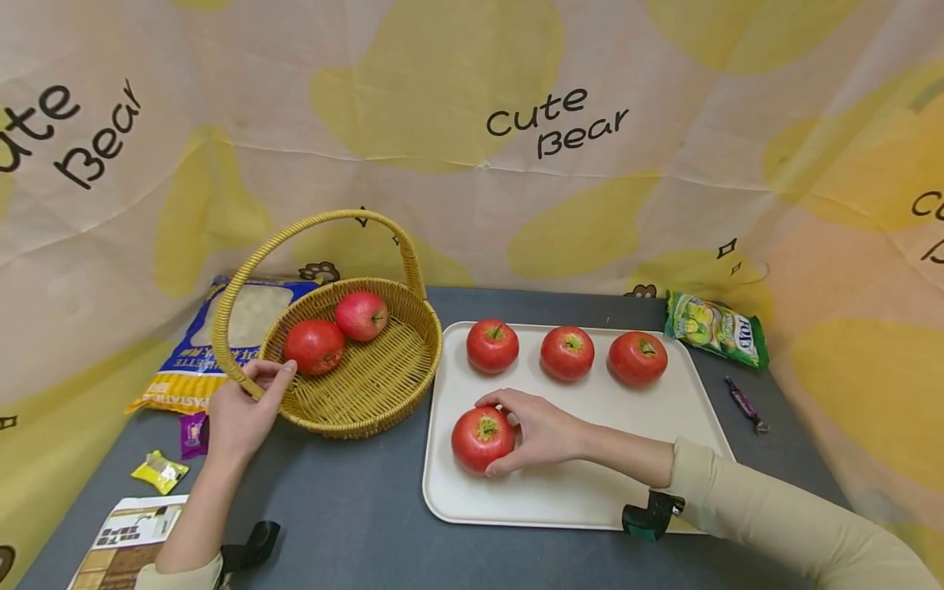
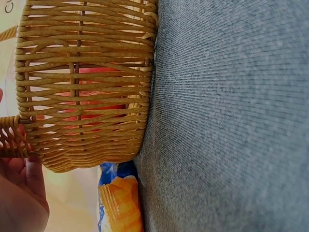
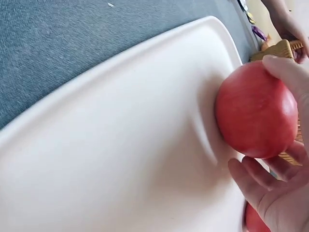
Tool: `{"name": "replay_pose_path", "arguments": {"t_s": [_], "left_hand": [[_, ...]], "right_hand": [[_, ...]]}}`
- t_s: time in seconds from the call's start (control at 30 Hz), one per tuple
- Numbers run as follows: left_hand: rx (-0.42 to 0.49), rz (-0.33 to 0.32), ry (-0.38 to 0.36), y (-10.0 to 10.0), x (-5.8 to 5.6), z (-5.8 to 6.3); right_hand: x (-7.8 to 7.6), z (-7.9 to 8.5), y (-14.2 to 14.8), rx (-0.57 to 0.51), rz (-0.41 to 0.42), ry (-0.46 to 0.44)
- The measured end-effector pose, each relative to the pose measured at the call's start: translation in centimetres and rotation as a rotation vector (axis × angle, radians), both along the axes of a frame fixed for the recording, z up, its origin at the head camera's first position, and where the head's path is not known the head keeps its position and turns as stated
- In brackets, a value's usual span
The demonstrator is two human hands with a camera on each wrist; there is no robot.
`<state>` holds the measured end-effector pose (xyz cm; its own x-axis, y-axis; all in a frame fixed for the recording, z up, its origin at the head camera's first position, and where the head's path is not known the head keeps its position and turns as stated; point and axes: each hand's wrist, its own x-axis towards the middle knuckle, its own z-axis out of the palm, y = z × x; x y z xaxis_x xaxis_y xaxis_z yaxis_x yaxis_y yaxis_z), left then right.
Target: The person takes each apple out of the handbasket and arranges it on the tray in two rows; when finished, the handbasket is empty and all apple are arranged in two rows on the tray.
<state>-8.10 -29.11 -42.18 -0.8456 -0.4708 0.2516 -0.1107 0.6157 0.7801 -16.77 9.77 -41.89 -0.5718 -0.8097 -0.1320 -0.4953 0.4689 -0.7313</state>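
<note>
At the left, a yellow wicker basket (image 1: 398, 328) holds two red apples (image 1: 360, 315). My left hand (image 1: 247, 410) grips the foot of its arched handle (image 1: 239, 283) near the rim; the left wrist view shows the fingers around the woven handle. On a white tray (image 1: 590, 500), my right hand (image 1: 542, 426) holds a red apple (image 1: 475, 442) at the front left corner, thumb on the near side and fingers on the far side. Behind it, three more red apples (image 1: 567, 354) stand in a row along the tray's back.
A blue and yellow pasta bag (image 1: 188, 373) lies behind the basket. Purple (image 1: 193, 434) and yellow wrapped sweets (image 1: 160, 472) and a printed packet (image 1: 133, 541) lie at the left. Right of the tray are a green bag (image 1: 715, 329) and a purple sweet (image 1: 745, 406). Printed cloth hangs behind.
</note>
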Motion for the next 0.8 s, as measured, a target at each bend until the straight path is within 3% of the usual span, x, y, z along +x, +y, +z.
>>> {"name": "replay_pose_path", "arguments": {"t_s": [0.17, 0.4, 0.6, 0.8], "left_hand": [[-0.006, -0.007, 0.0, -0.1, 0.1, 0.0], [-0.001, -0.014, 0.008, -0.2, 0.2, 0.0], [0.007, -0.028, 0.006, -0.3, 0.1, 0.1], [0.015, -0.036, 0.008, -0.2, 0.0, -0.1]], "right_hand": [[-0.7, 0.6, -0.4, 0.013, -0.002, -0.016], [-2.7, 2.1, -2.0, -0.095, -0.025, -0.045], [-4.8, 3.2, -4.8, -0.232, -0.085, -0.05], [-6.5, 4.2, -8.8, -0.241, -0.147, -0.017]]}}
